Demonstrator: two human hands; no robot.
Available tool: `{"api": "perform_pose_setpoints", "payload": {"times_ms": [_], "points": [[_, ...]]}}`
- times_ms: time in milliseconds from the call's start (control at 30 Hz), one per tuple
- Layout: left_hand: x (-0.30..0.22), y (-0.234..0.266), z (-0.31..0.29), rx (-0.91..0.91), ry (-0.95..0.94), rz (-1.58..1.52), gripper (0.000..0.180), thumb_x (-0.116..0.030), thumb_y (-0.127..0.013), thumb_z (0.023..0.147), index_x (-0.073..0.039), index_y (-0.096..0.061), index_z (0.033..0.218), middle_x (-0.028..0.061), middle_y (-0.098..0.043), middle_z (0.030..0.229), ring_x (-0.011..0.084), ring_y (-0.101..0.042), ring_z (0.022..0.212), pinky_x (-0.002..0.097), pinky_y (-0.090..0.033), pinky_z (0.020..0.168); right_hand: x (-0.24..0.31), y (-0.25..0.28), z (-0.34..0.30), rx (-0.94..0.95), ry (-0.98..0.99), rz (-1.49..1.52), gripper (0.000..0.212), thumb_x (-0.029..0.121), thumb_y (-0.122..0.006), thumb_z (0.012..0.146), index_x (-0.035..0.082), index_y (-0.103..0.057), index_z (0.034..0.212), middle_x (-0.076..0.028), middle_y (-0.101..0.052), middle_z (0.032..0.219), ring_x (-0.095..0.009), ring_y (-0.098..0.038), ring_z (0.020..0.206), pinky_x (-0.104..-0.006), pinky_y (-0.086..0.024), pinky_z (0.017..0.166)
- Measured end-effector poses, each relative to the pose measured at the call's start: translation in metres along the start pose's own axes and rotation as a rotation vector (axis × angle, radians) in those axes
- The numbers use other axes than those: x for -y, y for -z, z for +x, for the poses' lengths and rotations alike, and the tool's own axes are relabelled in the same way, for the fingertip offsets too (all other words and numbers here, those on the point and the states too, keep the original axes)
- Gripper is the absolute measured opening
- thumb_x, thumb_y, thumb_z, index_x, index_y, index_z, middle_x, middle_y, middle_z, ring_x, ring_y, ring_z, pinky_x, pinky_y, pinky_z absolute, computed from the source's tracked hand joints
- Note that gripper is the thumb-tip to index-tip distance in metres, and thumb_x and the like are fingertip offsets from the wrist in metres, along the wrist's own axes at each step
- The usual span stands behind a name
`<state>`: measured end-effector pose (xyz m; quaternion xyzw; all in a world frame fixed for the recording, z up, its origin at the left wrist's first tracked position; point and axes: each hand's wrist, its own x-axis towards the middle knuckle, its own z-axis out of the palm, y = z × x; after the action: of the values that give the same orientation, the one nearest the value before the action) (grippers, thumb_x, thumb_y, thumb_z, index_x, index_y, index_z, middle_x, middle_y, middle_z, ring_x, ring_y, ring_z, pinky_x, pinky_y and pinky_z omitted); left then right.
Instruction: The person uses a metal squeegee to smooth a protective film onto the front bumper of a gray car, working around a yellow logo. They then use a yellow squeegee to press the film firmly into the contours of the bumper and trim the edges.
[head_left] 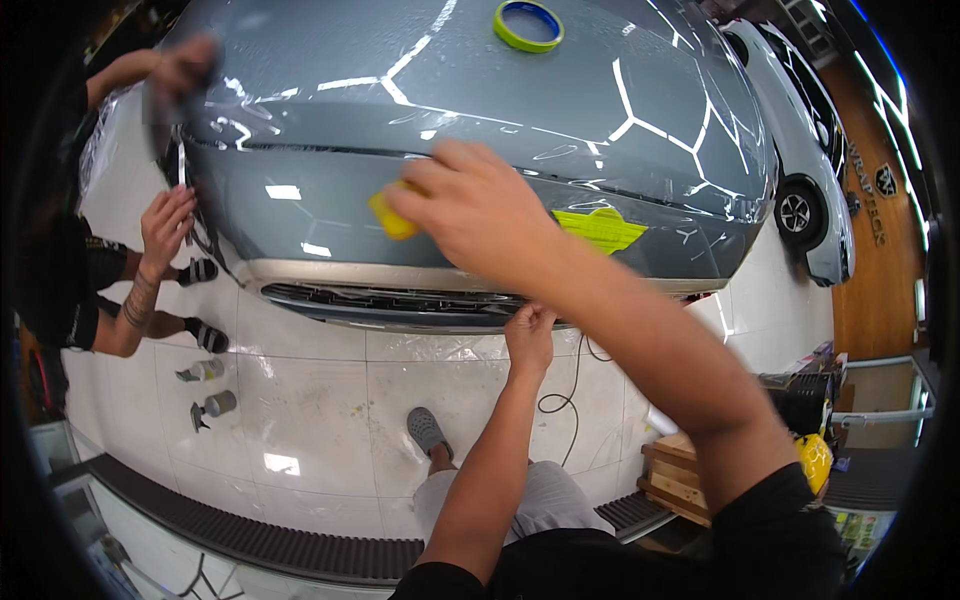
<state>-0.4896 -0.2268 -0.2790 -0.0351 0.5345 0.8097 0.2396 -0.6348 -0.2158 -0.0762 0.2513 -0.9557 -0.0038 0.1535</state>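
A glossy grey-blue car front [330, 200] fills the middle of the view, with wet-looking clear film over its hood. My right hand [480, 205] is closed on a small yellow squeegee [393, 212] against the panel below the hood seam. Lower down, my left hand [530, 335] has its fingers pinched together at the bumper's lower edge, just under the grille [400, 300]. What lies between those fingers is too small to tell. Beyond my right wrist, a bright yellow-green patch [605, 230] lies on the panel. A roll of green tape [525, 44] rests high on the hood.
At the left, a co-worker's hand [165, 225] is near the car's corner; another hand [185, 65] is blurred above it. Two spray bottles [218, 403] lie on the tiled floor. A cable [573, 400] trails right of my left arm. Wooden steps [675, 475] and a white car [800, 150] are at the right.
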Motion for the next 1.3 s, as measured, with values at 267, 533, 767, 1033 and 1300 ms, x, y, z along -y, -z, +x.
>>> {"api": "perform_pose_setpoints", "payload": {"times_ms": [267,533,767,1033,1300], "points": [[0.021,-0.024,0.004,0.026,0.095,-0.052,0.024,-0.023,-0.073,0.096,0.000,-0.072,0.095,0.0041,-0.074,0.083,0.0084,-0.063,0.074,0.0254,-0.051,0.071,-0.012,0.017,-0.240,0.558,0.090,-0.281,0.054,0.022,-0.063,0.082,0.013,-0.060,0.136,-0.009,-0.062,0.116,-0.029,-0.058,0.113,-0.0474,-0.045,0.106],[0.014,-0.004,-0.010,0.019,0.017,-0.020,0.029,-0.027,-0.074,0.096,0.002,-0.074,0.097,0.0069,-0.076,0.086,0.0102,-0.068,0.080,0.0261,-0.052,0.075,0.016,-0.027,0.093,0.173,0.324,-0.158,0.028,0.019,-0.061,0.089,0.019,-0.066,0.117,-0.005,-0.065,0.104,-0.023,-0.059,0.106,-0.0386,-0.049,0.091],[0.007,0.017,-0.001,-0.032,0.001,0.098,0.029,-0.026,-0.074,0.095,0.003,-0.074,0.096,0.0081,-0.076,0.086,0.0114,-0.068,0.077,0.0277,-0.053,0.074,0.003,-0.029,-0.073,0.371,0.450,-0.230,0.065,0.030,-0.073,0.075,0.021,-0.054,0.137,-0.007,-0.057,0.127,-0.028,-0.052,0.125,-0.0471,-0.044,0.105],[0.026,-0.002,0.002,-0.085,-0.099,0.105,0.023,-0.020,-0.074,0.095,0.001,-0.074,0.103,0.0052,-0.075,0.091,0.0079,-0.064,0.080,0.0283,-0.052,0.074,0.011,0.029,-0.184,0.283,0.034,-0.113,0.051,0.018,-0.066,0.079,0.018,-0.062,0.129,-0.006,-0.062,0.123,-0.026,-0.058,0.112,-0.0408,-0.045,0.092],[0.021,0.000,0.002,-0.044,0.041,-0.127,0.021,-0.016,-0.069,0.099,0.002,-0.069,0.108,0.0109,-0.072,0.102,0.0168,-0.069,0.092,0.0306,-0.054,0.088,-0.017,-0.001,-0.324,0.248,-0.081,-0.166,0.036,0.016,-0.066,0.078,0.012,-0.066,0.113,-0.005,-0.063,0.107,-0.024,-0.059,0.107,-0.0391,-0.048,0.093]]}}
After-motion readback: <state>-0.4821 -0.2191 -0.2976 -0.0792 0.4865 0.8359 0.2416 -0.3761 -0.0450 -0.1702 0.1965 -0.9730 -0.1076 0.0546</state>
